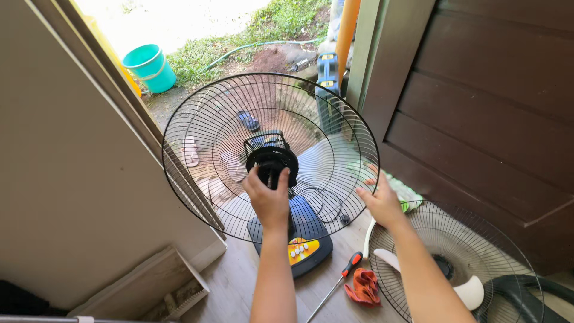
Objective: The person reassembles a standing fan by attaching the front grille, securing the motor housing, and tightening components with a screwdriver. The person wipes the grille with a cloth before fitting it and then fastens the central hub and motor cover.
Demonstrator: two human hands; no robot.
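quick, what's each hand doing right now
Left hand: closed around the black motor hub of the fan.
Right hand: open, fingers on the rear wire guard at its right edge.

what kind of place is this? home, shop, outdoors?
Likely a home doorway or porch, opening onto a yard. A dark wooden door stands on the right, and grass with a teal bucket lies just outside. On the wood floor, the left hand and right hand hold a stripped-down fan's wire guard.

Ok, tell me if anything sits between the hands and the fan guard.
Nothing visible does. The left hand is already on the motor hub at the centre of the fan guard, and the right hand touches its right rim.
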